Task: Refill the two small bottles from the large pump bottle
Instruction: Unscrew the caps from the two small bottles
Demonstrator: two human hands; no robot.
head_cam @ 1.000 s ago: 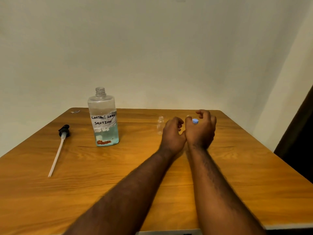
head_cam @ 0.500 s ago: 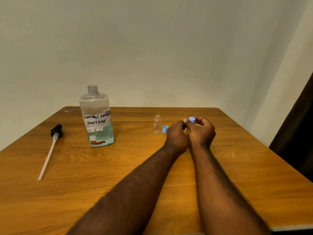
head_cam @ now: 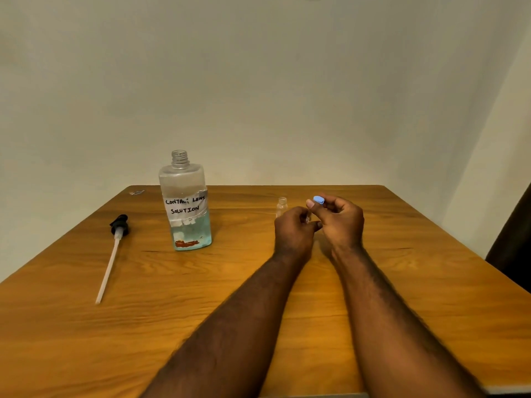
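The large clear bottle [head_cam: 185, 202], labelled "contact lens solution", stands uncapped at the table's back left, blue liquid filling its lower third. Its black pump [head_cam: 118, 225] with a long white tube lies on the table further left. One small clear bottle [head_cam: 282, 206] stands open behind my left hand. My left hand [head_cam: 293, 229] is curled around a second small bottle [head_cam: 308, 218], of which only a sliver shows. My right hand [head_cam: 340, 221] pinches a blue cap [head_cam: 319, 200] between thumb and fingers, just above and to the right of that bottle.
The wooden table [head_cam: 86, 340] meets a pale wall at its far edge. A small shiny scrap [head_cam: 136, 192] lies at the back left corner. A dark curtain [head_cam: 514, 248] hangs past the table's right edge.
My hands have drawn slightly apart, and the blue cap sits a little above the bottle in my left hand. A second blue cap beside the standing small bottle is now hidden behind my left hand.
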